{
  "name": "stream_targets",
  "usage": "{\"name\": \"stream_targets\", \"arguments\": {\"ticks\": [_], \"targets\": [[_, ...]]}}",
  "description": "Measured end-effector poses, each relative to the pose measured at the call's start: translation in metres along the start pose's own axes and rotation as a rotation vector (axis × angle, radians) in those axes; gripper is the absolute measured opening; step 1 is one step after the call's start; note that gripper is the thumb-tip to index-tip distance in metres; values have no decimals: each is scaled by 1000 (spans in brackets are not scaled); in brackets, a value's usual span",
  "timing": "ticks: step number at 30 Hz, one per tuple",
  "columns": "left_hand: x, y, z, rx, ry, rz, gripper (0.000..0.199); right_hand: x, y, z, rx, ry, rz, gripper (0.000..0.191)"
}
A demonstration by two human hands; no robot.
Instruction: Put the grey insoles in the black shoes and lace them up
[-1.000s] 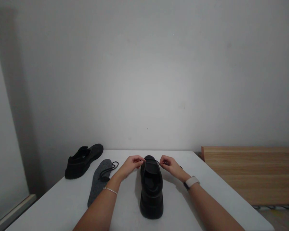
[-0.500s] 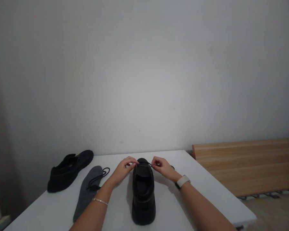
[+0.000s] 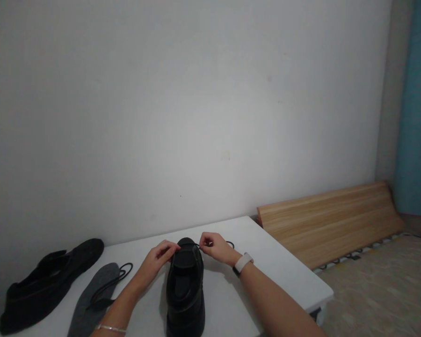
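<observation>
A black shoe (image 3: 185, 311) stands on the white table with its heel toward me and its tongue (image 3: 185, 259) raised. At its upper left edge, near the eyelets, my left hand (image 3: 159, 256) grips the shoe with thumb and fingers close together. My right hand (image 3: 216, 246), just right of the toe end, pinches a black shoelace (image 3: 197, 245) that runs into the shoe. The lace's loose part shows as a small loop behind that hand. The exact fingertip contact on the left is too small to make out.
Left on the white table (image 3: 273, 262) lie a grey insole (image 3: 87, 290) with a coiled black lace (image 3: 107, 284) on it and a second black shoe (image 3: 45, 295). A wooden board (image 3: 330, 224) leans against the wall beyond the right edge. A blue curtain (image 3: 417, 117) hangs far right.
My view has turned right and tilted, so the table and shoes sit further left and the curtain shows. Both hands keep their places at the shoe and lace.
</observation>
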State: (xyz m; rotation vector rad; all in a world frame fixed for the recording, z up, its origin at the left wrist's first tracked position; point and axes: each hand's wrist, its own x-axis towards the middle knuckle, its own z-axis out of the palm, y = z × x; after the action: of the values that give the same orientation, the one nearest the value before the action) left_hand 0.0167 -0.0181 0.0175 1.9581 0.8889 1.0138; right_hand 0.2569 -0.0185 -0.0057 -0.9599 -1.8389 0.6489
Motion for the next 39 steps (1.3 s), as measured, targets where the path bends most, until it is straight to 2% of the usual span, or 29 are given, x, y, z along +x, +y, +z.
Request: {"name": "stream_targets", "arguments": {"ticks": [17, 28, 33, 39], "targets": [[0, -2, -1, -42, -40, -2, 35, 0, 0, 1, -23, 23, -6, 13], [-1, 2, 1, -73, -55, -26, 35, -1, -2, 2, 11, -46, -56, 9], [-3, 7, 2, -71, -49, -28, 36, -2, -5, 1, -40, 6, -81, 8], [-2, 3, 0, -53, -66, -17, 37, 1, -8, 0, -217, 82, -118, 8]]}}
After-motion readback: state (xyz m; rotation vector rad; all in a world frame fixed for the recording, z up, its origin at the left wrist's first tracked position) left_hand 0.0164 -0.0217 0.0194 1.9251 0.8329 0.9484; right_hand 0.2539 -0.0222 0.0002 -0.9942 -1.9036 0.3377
